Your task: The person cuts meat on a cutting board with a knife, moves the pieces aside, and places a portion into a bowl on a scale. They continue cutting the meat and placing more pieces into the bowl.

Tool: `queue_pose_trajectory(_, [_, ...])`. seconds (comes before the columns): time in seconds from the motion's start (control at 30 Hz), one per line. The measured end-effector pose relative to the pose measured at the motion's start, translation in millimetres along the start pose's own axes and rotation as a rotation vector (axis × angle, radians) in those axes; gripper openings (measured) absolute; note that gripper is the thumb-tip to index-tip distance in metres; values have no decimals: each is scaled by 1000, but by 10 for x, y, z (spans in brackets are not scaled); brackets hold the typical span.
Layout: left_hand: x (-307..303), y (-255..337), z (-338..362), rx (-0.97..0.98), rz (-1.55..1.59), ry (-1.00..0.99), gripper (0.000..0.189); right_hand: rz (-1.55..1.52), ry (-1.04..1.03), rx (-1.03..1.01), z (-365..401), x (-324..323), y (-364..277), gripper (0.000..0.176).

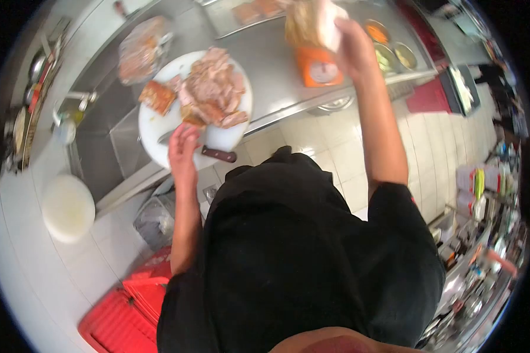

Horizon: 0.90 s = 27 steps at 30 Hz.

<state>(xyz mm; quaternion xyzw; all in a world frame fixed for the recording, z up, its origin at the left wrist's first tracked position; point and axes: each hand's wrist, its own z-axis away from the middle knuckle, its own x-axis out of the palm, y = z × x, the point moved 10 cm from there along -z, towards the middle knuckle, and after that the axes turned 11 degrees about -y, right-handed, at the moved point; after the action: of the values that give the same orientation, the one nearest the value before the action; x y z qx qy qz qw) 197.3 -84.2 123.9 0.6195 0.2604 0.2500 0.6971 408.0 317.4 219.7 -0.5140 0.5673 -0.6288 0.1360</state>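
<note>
My left hand (184,146) hovers at the near edge of a round white cutting board (232,136), its loosely bent fingers apart beside the meat. Under it lies a knife (219,154), dark riveted handle to the right, blade partly covered by the hand. Sliced cooked meat (212,88) is heaped on the board, with a browned block of meat (157,97) at its left. Out to the right, my right hand (354,52) grips a blurred white sheet-like thing (331,26). This is beside a tan bundle (302,25) above an orange dial scale (319,67).
A plastic bag of meat (144,52) lies behind the board, next to the steel sink (103,150). At the back is a metal tray (218,20). Bowls with cut vegetables (404,55) stand right of the scale. Below left are a white round board (68,208) and red crate (121,317).
</note>
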Motion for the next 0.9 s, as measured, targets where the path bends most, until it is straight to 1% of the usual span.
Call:
queue_pose_trajectory(0.03, [29, 34, -36, 38, 9, -33, 48, -234, -55, 74, 109, 286, 311, 56])
queue_pose_trajectory(0.07, [94, 98, -54, 45, 11, -74, 48, -402, -123, 90, 188, 614, 565, 49])
queue_pose_trajectory(0.1, [165, 187, -73, 87, 7, -137, 49, -537, -193, 144, 267, 893, 869, 51])
queue_pose_trajectory(0.13, [192, 166, -99, 139, 53, -177, 53, -672, -259, 203, 356, 1166, 1178, 53])
queue_pose_trajectory(0.17, [222, 210, -81, 173, 32, -200, 56, -807, -320, 265, 457, 1449, 1426, 55])
queue_pose_trajectory(0.2, [255, 281, -62, 208, 11, -228, 59, -810, -278, 335, 548, 1657, 1656, 56])
queue_pose_trajectory(0.27, [213, 276, -13, 210, 117, -228, 63, -792, -189, 460, 708, 2018, 2032, 58])
queue_pose_trajectory(0.37, [-67, 182, 106, 245, 245, -156, 65, -653, -224, 504, 784, 2367, 2373, 57])
queue_pose_trajectory(0.4, [-181, 119, 147, 252, 281, -133, 65, -663, -226, 509, 788, 2450, 2459, 57])
queue_pose_trajectory(0.5, [-517, -112, 262, 203, 223, -45, 63, -681, -241, 534, 825, 2693, 2690, 55])
queue_pose_trajectory(0.53, [-643, -200, 292, 194, 234, -16, 61, -640, -225, 537, 859, 2739, 2762, 47])
queue_pose_trajectory(0.63, [-1004, -405, 340, 155, 274, 59, 59, -320, -264, 658, 922, 2791, 3187, 36])
queue_pose_trajectory(0.67, [-1115, -466, 359, 135, 293, 75, 59, -213, -246, 657, 944, 2778, 3286, 25])
queue_pose_trajectory(0.8, [-1464, -628, 388, 118, 244, 115, 65, 186, -330, 707, 925, 2888, 3597, 16])
queue_pose_trajectory(0.87, [-1551, -695, 377, 100, 245, 69, 72, 337, -370, 691, 878, 2954, 3685, 12])
queue_pose_trajectory(0.9, [-1569, -727, 362, 90, 246, 41, 76, 346, -357, 708, 880, 2969, 3735, 13])
